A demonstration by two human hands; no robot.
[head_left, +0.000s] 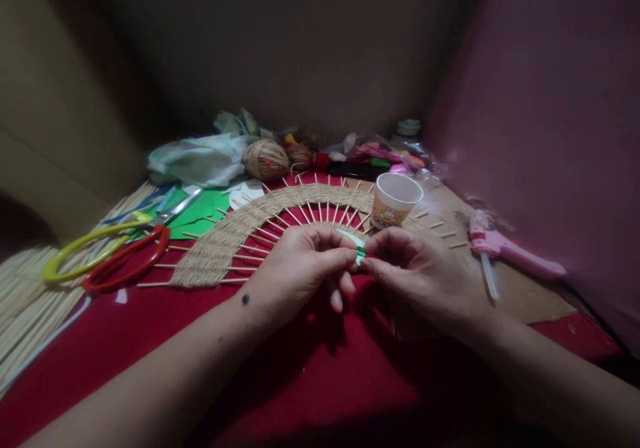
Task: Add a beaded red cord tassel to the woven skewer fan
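Between my two hands is a small green piece (pixel 361 252), pinched from both sides in front of the woven fan. My left hand (pixel 305 265) holds its left side with thumb and index finger, the other fingers curled loosely below. My right hand (pixel 425 275) pinches its right side. A pale green-white shape shows just behind the fingertips. The woven twine fan (pixel 207 251) with wooden sticks lies behind my hands on the red cloth (pixel 300 381). A paper cup (pixel 395 200) stands just behind my right hand.
Scissors with yellow and red handles (pixel 125 265) lie at left on green sheets (pixel 200 209), near a bundle of sticks (pixel 30 301). Twine balls (pixel 266 160) and plastic bags are at the back. A pink glue gun (pixel 515 251) rests on cardboard at right.
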